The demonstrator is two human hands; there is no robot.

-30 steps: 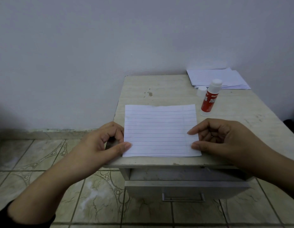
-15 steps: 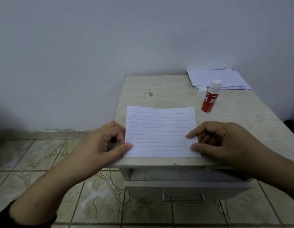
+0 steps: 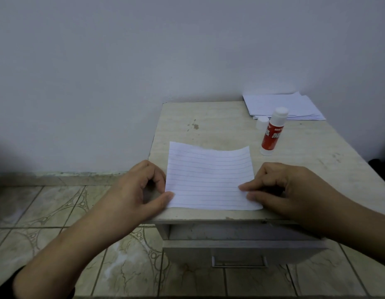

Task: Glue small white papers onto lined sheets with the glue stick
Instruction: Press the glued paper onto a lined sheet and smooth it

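Lined sheet: the lined sheet (image 3: 211, 176) lies at the near edge of the desk (image 3: 209, 124), its far edge lifted and curling toward the person.
Left hand: the left hand (image 3: 139, 190) pinches the sheet's near-left corner, at about 9 o'clock from its middle, thumb on top and the other fingers (image 3: 155, 175) curled.
Right hand: the right hand (image 3: 282, 186) pinches the near-right corner at about 3 o'clock, forefinger and thumb lying on the paper.
Step in hand: it looks like the sheet is being lifted or turned; keeping both pinches even and light should stop the thin paper from creasing or tearing.
Glue stick: the glue stick (image 3: 273, 131) stands upright at about 1 o'clock from the sheet, apart from it; the cap (image 3: 262, 122) stands just beside it on the far side.
Paper pile: a pile of white papers (image 3: 280, 104) lies at the desk's far right corner, behind the glue stick.
Drawer: the drawer (image 3: 239, 249) under the desk is pulled slightly open; what it holds cannot be seen.
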